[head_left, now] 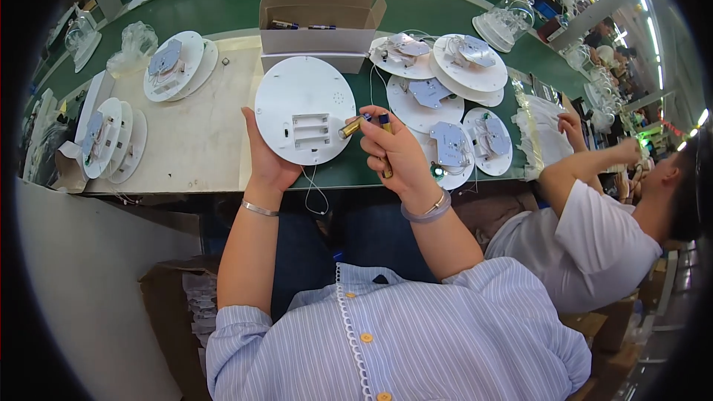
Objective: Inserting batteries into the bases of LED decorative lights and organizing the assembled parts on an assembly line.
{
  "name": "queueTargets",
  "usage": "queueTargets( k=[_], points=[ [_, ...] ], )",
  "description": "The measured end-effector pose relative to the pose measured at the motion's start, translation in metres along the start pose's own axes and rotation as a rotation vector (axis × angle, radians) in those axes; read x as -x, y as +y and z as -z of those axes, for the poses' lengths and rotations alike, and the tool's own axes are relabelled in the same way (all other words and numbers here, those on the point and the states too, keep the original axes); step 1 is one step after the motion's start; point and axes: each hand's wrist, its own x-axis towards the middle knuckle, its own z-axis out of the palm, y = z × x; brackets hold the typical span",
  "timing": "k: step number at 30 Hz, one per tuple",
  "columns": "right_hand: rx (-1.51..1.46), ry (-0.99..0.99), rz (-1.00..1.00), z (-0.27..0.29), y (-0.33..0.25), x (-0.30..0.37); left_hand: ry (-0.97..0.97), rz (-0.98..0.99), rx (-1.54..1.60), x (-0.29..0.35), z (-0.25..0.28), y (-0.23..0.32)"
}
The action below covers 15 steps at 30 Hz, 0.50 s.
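Observation:
My left hand grips a white round plate by its left and lower edge, its face turned up. In that face sits a battery compartment with slots side by side; no battery shows in them. A thin wire loop hangs from the plate's lower edge. My right hand is closed around gold-and-dark cylindrical batteries. One battery is pinched at the fingertips, pointing toward the compartment and close to the plate's right edge. More of the gold battery casing shows between the other fingers.
An open cardboard box behind the plate holds loose batteries. White discs with grey plates and wires are piled at right. More discs lie on the pale board at left. A co-worker sits close on the right.

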Motion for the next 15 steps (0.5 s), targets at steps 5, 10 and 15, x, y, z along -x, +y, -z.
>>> queueTargets(
  k=[5,10,15],
  points=[
    [-0.304,-0.155,-0.161,0.011,0.006,-0.012,-0.068,-0.004,-0.285,0.006,0.009,-0.006],
    [-0.292,-0.125,-0.138,0.01,0.007,-0.01,-0.094,0.017,-0.226,0.005,0.003,-0.004],
    [0.276,0.088,0.179,0.001,0.014,-0.005,-0.051,-0.032,-0.348,0.008,-0.003,-0.003]
  ],
)
